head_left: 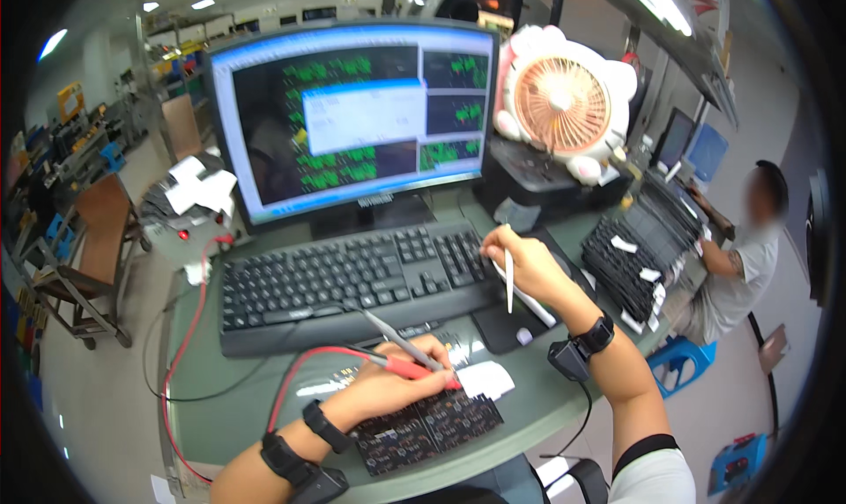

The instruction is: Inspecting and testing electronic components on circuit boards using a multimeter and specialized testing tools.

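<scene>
My left hand [401,385] is closed round a red test probe [410,368], whose tip points down at a dark circuit board panel [427,433] near the table's front edge. A slim grey pen-like tool [397,337] also lies in its grip, slanting up toward the keyboard. Over the number-pad end of the black keyboard [352,279] is my right hand [531,266]. Pinched in it is a white pointed stick [509,284], its tapered end hanging down. Whether a fingertip presses a key I cannot tell. White paper [486,381] lies beside the panel.
A monitor [357,121] stands behind the keyboard, with a white fan [564,99] to its right. Stacked black boards [648,240] fill the table's right side. A red cable [187,354] runs along the left. A person in a light shirt [740,270] sits at far right.
</scene>
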Demonstrator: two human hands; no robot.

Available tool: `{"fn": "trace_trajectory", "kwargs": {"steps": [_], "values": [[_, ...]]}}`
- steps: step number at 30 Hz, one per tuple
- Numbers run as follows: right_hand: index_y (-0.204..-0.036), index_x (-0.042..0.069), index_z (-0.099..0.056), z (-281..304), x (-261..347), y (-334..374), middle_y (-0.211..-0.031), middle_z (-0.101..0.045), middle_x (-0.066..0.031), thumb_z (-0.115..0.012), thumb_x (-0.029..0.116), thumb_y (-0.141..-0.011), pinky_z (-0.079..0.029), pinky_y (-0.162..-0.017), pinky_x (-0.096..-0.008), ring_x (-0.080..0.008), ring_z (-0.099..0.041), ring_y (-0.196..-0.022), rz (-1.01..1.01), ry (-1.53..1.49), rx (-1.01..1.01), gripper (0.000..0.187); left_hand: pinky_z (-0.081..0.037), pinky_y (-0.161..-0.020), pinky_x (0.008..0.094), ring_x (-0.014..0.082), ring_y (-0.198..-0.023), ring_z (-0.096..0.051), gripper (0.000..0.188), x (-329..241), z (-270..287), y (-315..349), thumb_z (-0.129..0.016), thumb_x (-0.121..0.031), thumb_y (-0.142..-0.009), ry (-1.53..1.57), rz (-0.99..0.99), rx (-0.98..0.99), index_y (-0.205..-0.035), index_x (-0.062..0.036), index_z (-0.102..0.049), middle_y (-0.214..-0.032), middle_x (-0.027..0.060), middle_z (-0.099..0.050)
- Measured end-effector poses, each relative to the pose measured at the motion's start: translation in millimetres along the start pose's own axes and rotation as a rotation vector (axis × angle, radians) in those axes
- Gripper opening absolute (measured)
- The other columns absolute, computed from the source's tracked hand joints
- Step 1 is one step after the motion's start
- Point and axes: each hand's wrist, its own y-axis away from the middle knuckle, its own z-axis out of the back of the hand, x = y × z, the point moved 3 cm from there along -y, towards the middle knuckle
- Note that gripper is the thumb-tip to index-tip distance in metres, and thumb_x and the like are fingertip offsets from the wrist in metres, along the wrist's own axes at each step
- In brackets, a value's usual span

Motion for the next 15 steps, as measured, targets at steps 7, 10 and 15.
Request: {"fn": "trace_trajectory", "kwargs": {"steps": [7, 10, 15], "values": [[-0.102, 0.004, -0.055, 5.5, -11.6, 23.9, -0.092, -0.07, -0.0136, -0.053, 0.016, -0.096, -0.051, -0.072, -0.0351, -0.0314, -0.068, -0.084, -0.039, -0.004, -0.01, 0.014, -0.044, -0.071, 0.0244, 0.0076, -0.08, -0.053, 0.02, -6.2, -0.9, -7.8, -0.068, -0.021, -0.085, 0.067, 0.092, 0.063, -0.091, -0.0042, -0.06, -0.086, 0.0006, -0.058], [-0.102, 0.004, -0.055, 4.1, -16.6, 30.9, -0.092, -0.07, -0.013, -0.053, 0.014, -0.096, -0.051, -0.072, -0.0353, -0.031, -0.068, -0.084, -0.002, -0.028, -0.032, 0.012, -0.043, -0.071, 0.0237, 0.007, -0.08, -0.052, 0.021, -7.7, -3.5, -7.2, -0.069, -0.022, -0.085, 0.072, 0.119, 0.068, -0.092, -0.004, -0.06, -0.086, -0.0001, -0.057], [-0.1, 0.005, -0.055, 2.7, -17.0, 31.3, -0.09, -0.07, -0.0118, -0.053, 0.013, -0.095, -0.052, -0.071, -0.0366, -0.0305, -0.068, -0.084, 0.052, 0.035, -0.047, 0.01, -0.043, -0.07, 0.0227, 0.0063, -0.08, -0.052, 0.022, -8.1, -2.4, -6.8, -0.069, -0.023, -0.085, 0.041, 0.145, 0.067, -0.092, -0.0041, -0.06, -0.086, -0.0004, -0.058]]}}
